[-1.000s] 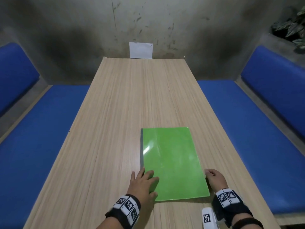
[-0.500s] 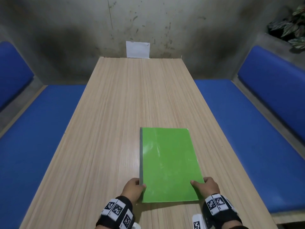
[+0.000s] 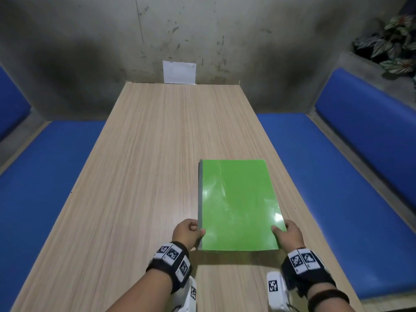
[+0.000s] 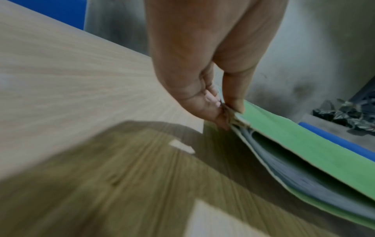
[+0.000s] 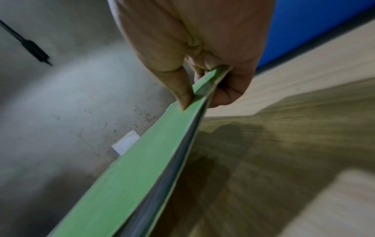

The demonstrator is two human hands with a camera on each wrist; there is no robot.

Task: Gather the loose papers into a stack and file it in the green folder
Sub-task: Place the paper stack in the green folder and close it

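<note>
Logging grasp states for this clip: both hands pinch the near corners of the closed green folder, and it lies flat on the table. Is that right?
Not quite. Left hand and right hand do pinch the closed green folder's near corners, but its near end is lifted off the table, not flat; both wrist views show its shadow beneath.

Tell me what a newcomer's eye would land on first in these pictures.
The bright green folder stands out first, closed, at the near end of the wooden table, its near end pinched by the left hand and right hand at either corner. Next come the blue benches along both sides, and a white sheet on the far wall.
</note>
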